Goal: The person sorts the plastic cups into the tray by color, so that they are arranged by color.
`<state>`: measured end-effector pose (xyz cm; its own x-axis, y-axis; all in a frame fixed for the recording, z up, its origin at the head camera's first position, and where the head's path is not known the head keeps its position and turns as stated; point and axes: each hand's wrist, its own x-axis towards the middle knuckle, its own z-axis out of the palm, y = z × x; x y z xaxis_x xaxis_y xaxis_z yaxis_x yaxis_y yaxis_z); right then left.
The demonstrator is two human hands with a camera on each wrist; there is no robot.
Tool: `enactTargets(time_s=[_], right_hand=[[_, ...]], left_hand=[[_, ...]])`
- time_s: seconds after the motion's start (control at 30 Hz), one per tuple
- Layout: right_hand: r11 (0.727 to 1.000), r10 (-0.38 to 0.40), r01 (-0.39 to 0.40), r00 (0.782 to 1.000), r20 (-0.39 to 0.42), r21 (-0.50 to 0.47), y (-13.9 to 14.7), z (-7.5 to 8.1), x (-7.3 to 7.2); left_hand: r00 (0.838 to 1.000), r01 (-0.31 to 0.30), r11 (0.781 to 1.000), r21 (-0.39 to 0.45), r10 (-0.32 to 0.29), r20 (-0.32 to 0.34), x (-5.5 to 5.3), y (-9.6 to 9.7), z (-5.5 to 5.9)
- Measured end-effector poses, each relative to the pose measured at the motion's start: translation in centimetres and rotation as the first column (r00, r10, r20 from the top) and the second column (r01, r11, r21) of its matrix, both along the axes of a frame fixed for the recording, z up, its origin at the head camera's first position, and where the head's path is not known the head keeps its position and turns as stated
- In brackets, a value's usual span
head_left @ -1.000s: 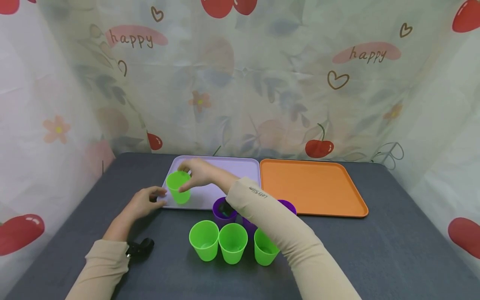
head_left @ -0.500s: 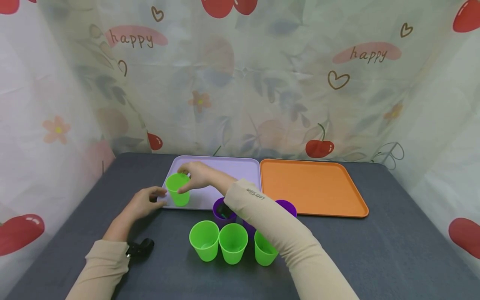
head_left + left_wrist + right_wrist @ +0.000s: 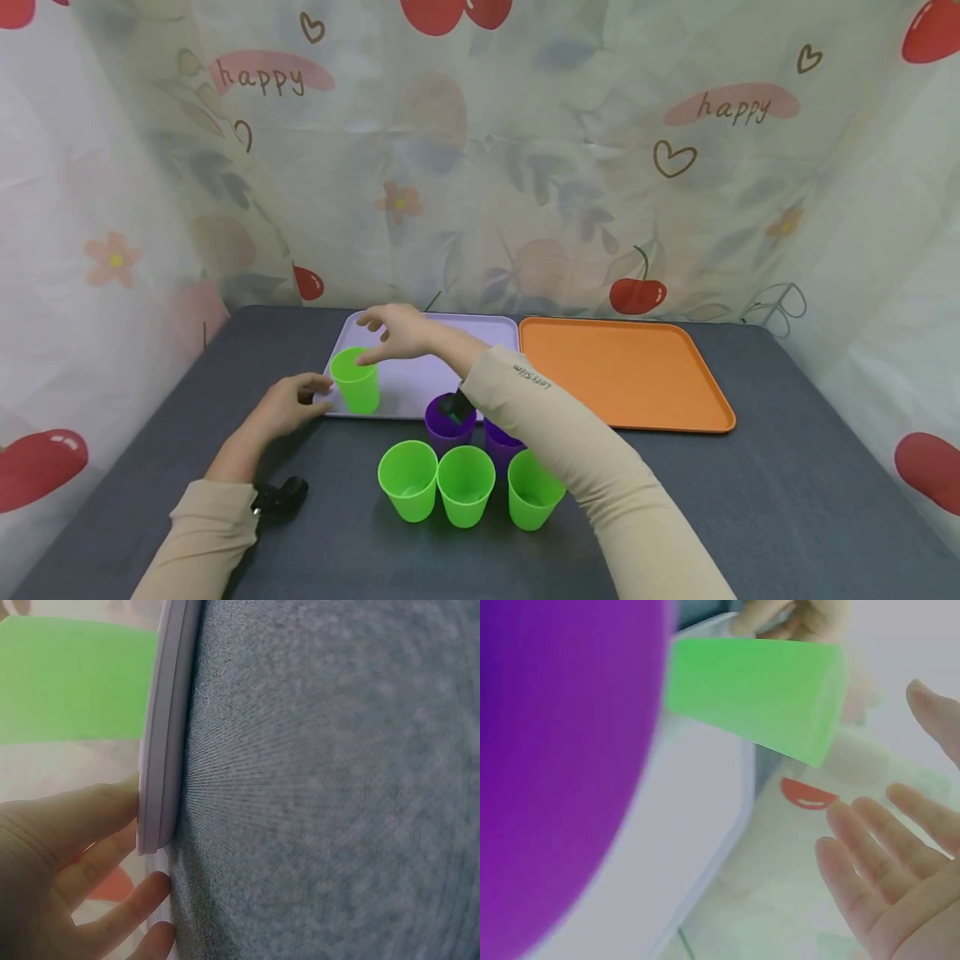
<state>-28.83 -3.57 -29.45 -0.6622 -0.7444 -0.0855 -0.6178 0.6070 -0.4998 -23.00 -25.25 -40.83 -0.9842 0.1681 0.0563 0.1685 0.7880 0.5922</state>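
Note:
My left hand holds the near left corner of a lilac tray. In the left wrist view, its thumb touches the tray rim, while the other fingers spread around the corner. A green plastic cup stands upright on the left part of that tray. Just above and behind the cup's rim is my right hand, its fingers spread and holding nothing. The right wrist view shows those fingers apart from the green cup.
Purple cups stand in front of the lilac tray, partly hidden by the right sleeve. Several green cups form a row nearer me. An orange tray lies beside the lilac one. A patterned curtain hangs behind the table.
My right hand has let go of the green cup and risen slightly off its rim. The cup has settled lower onto the tray. The left hand has stayed put.

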Motion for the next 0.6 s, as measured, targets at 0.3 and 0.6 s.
enactTargets(time_s=[0.3, 0.6], right_hand=[[0.989, 0.004, -0.003, 1.0, 0.005, -0.149, 4.7, 3.7, 1.2], [0.969, -0.032, 0.022, 0.999, -0.036, -0.247, 10.6, 3.9, 4.2]], left_hand=[[1.0, 0.005, 1.0, 0.002, -0.005, -0.004, 0.2, 0.1, 0.3], [1.0, 0.003, 1.0, -0.013, -0.003, -0.006, 0.0, 0.0, 0.0]])
